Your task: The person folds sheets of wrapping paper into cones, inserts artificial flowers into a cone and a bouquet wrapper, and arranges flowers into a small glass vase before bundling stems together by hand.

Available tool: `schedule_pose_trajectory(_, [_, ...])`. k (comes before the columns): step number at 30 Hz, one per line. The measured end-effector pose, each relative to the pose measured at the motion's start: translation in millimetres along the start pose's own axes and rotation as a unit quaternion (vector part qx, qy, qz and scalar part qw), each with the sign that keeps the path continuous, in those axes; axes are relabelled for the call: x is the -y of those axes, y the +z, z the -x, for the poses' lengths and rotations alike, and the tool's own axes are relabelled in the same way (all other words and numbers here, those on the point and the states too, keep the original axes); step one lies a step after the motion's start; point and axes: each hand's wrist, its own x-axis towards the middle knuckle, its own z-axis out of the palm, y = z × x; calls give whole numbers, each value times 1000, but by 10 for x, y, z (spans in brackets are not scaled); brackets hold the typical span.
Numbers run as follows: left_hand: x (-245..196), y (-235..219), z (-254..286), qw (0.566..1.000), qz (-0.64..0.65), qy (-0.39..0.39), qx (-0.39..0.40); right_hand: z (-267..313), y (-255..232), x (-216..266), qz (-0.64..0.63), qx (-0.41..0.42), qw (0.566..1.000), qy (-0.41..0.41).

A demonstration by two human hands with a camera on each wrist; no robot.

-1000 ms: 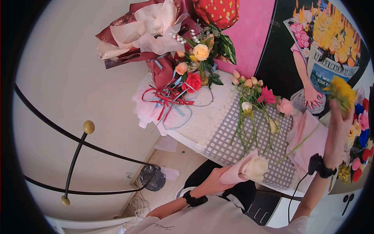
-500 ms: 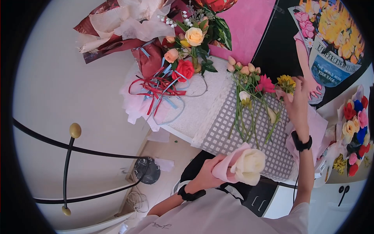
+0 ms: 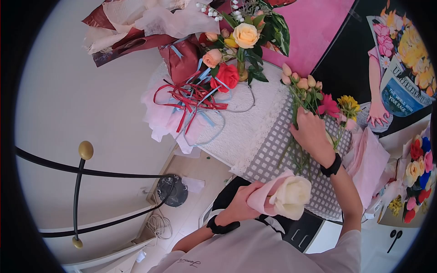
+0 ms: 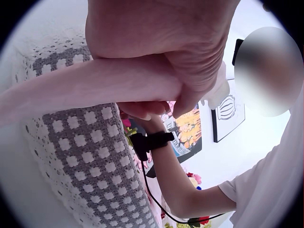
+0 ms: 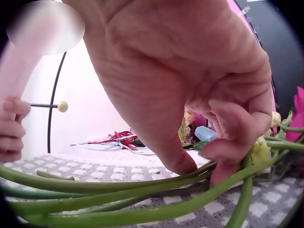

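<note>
In the head view, my left hand (image 3: 239, 204) grips a white rose (image 3: 291, 196) wrapped in a pink paper cone (image 3: 263, 198), held in front of the table's near edge. The left wrist view shows the fingers curled round the paper (image 4: 95, 85). My right hand (image 3: 314, 136) is down among loose flowers on the table. Thumb and fingers pinch at green stems (image 5: 133, 204) in the right wrist view. Close by lie pink buds (image 3: 302, 83), a magenta flower (image 3: 328, 104) and a yellow sunflower (image 3: 349, 103). My hand hides part of the stems.
A grey-and-white checked cloth (image 3: 259, 166) covers part of the table. Dark red wrapping (image 3: 180, 63), red ribbons (image 3: 189, 101) and a red rose (image 3: 226, 77) lie at the far left. Pink paper (image 3: 368, 159) and a colourful bouquet (image 3: 421, 168) are on the right.
My right hand brought the sunflower from the right and laid it beside the magenta flower, then moved left onto the stems. My left hand still holds the wrapped rose.
</note>
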Motion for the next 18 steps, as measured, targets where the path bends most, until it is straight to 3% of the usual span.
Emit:
schedule_pose_trajectory(5, [51,-89,-11,999,12,-43,-8,-1,69,-251,-56,-34,998,-1])
schedule_pose_trajectory(7, [21,-135,-41,999,11,-37,-14,-51,-48,-274,-196,46,978,44])
schedule_pose_trajectory(12, [-10,-210,-109,999,7,-8,-42,-16,-94,-424,-343,51,936,50])
schedule_pose_trajectory(14, [-32,-249,-106,998,-19,-37,-50,36,-277,-379,-559,127,805,151])
schedule_pose_trajectory(18, [-29,-288,-98,997,-5,-52,-58,119,-369,-349,-629,113,758,131])
